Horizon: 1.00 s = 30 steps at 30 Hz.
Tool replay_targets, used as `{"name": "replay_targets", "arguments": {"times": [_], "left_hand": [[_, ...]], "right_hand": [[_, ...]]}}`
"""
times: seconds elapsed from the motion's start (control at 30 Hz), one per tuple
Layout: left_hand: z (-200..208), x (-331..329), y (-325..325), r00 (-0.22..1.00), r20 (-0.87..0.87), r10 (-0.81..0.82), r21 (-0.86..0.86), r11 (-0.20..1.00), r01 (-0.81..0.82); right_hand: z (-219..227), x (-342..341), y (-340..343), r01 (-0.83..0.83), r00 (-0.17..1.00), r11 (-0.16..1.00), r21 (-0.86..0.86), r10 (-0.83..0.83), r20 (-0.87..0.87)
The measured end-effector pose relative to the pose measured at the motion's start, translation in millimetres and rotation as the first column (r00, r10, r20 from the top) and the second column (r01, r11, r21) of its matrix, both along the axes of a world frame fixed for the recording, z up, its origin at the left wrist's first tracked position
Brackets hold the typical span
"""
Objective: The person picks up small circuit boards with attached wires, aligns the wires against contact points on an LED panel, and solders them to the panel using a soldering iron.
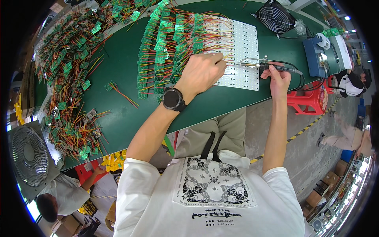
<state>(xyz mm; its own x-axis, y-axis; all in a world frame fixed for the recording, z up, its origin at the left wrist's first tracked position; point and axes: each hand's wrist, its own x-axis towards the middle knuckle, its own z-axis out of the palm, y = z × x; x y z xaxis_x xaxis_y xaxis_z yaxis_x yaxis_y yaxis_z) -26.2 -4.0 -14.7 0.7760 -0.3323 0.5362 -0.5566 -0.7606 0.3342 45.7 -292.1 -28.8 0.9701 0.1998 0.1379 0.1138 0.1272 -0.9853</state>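
My right hand [278, 79] grips the black handle of a soldering iron [290, 69], which has a thin metal feed tube along its top. The iron's tip points left, over a white dotted panel [249, 43]. Close to that tip, my left hand [201, 73] is closed, its fingertips pinched on a wire at the panel; the hand covers part of the wire. A black watch [173, 98] is on my left wrist. Green circuit boards [161, 45] lie in long rows left of the panel, joined to it by red and yellow wires [219, 27].
A big heap of wired circuit boards [73, 51] covers the green table's [118, 130] left end. At the back right are a black fan [275, 17] and a blue soldering station [314, 57]. A red stool [310, 100] stands beyond the right edge. Other people are nearby.
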Motion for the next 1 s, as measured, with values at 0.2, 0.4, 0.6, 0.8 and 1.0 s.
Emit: {"name": "replay_targets", "arguments": {"times": [0.2, 0.4, 0.6, 0.8, 1.0], "left_hand": [[-1, -4, 6, 1.0, 0.004, 0.028, 0.017, 0.999, -0.028], [61, -31, 11, 0.936, 0.303, 0.179, -0.089, 0.983, -0.159], [85, -112, 129, 0.818, -0.131, 0.561, 0.084, 0.828, -0.554], [61, -146, 215, 0.629, -0.323, 0.707, 0.233, 0.704, -0.671], [59, -178, 213, 0.681, -0.632, 0.37, -0.081, 0.843, -0.532]], "right_hand": [[-2, 0, 10, 0.02, 1.0, 0.998, 0.052, -0.019, -0.019], [-6, 0, -1, 0.058, 0.998, 0.998, 0.027, -0.058, -0.019], [1, -1, 5, 0.052, 0.998, 0.996, 0.076, -0.05, -0.026], [-1, 1, 2, 0.043, 0.999, 0.996, 0.077, -0.041, -0.03], [-1, -1, 2, 0.034, 0.998, 0.997, 0.074, -0.03, -0.053]]}}
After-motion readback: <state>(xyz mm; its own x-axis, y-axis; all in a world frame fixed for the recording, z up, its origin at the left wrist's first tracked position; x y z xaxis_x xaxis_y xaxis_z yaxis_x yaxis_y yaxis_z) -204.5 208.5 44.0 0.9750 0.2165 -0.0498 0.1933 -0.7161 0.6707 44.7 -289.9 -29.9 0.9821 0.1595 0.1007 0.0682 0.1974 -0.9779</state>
